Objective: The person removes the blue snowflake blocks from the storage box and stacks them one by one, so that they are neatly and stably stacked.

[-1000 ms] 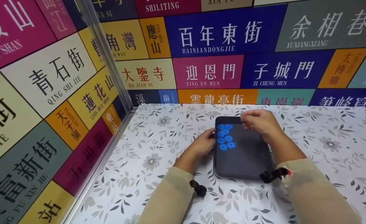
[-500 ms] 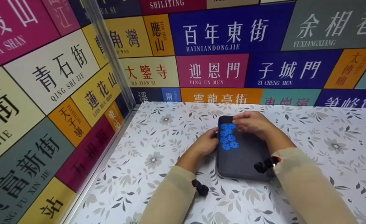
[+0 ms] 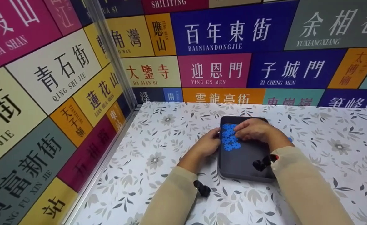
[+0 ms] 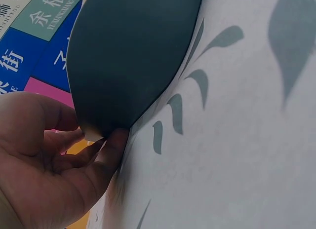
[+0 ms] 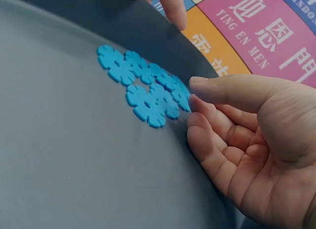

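A dark grey shallow tray lies on the table. Along its left side, several blue flower-shaped plastic discs lie flat in a cluster, their edges notched. My left hand holds the tray's left wall near the far corner; in the left wrist view its thumb and fingers close round the rim. My right hand reaches into the tray, fingers curled. In the right wrist view, thumb and forefinger tips meet at the edge of the outermost blue disc, partly hidden behind them.
Part of another blue piece shows on the table right of the tray, mostly behind the right wrist. A floral-patterned cloth covers the table. Walls with colourful street-name panels rise behind and to the left.
My right hand has moved left and down from above the tray's far right to the disc cluster. My left hand keeps its hold on the rim; the head view has shifted slightly.
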`<state>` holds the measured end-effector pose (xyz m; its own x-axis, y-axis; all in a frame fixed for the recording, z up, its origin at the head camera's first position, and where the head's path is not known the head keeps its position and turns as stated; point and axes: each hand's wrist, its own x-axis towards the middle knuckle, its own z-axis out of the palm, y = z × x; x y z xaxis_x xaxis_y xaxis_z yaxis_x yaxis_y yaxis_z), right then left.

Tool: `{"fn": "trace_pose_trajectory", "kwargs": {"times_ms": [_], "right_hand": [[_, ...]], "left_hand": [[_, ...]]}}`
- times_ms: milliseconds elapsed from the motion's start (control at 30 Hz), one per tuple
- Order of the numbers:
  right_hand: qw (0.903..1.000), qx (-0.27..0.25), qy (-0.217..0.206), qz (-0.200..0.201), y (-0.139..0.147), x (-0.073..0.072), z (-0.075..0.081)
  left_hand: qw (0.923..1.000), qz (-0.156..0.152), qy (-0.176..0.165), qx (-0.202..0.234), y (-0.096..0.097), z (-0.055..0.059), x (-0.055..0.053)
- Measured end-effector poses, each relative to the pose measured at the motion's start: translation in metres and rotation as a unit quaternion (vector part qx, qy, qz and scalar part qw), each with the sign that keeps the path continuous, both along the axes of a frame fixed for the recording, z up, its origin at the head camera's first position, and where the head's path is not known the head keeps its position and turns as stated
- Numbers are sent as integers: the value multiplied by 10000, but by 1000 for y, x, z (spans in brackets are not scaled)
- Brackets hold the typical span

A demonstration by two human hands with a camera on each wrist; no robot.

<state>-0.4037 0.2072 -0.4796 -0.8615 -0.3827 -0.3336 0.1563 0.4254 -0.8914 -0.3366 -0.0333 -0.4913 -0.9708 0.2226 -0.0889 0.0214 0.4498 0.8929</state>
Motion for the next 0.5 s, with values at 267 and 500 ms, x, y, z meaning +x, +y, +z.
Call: {"fn": "trace_pose_trajectory", "kwargs": {"times_ms": [267, 500], "right_hand": [[9998, 90, 34, 144, 1, 1, -6], [9962, 362, 309, 734, -1, 5, -4]], "left_hand": [[9999, 9, -55, -107, -3, 1, 1], [9999, 7, -156, -52, -1, 1, 2]]}}
